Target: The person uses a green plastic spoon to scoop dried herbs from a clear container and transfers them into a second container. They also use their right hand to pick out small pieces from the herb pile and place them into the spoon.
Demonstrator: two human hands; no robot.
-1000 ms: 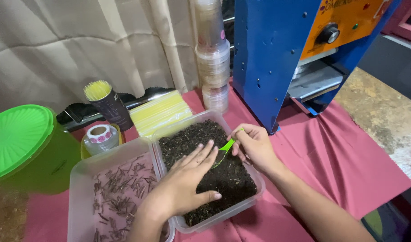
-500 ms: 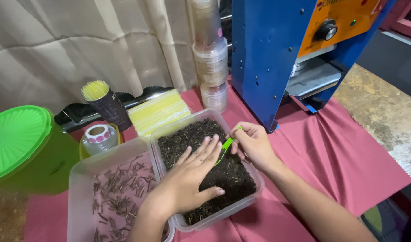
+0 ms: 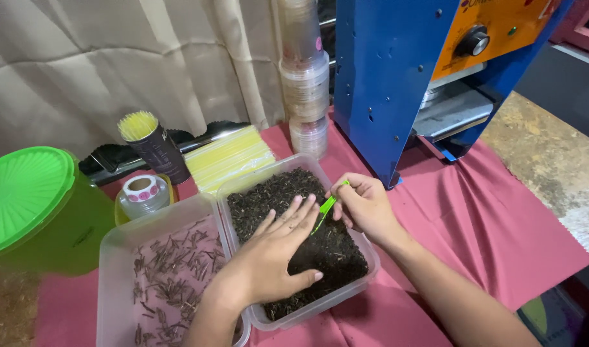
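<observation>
Left hand (image 3: 269, 257) is lying flat, fingers spread, on the dark leaves (image 3: 294, 238) in the clear tub (image 3: 365, 247), probably pinning them down. Right hand (image 3: 365, 209) is pinching green tweezers (image 3: 325, 207) tip-down into the leaves. Second tub (image 3: 114, 257) of stems is sitting just beside.

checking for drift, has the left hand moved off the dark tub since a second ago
No. The left hand still lies flat on the dark tub, fingers beside the green tool, as before.
</observation>
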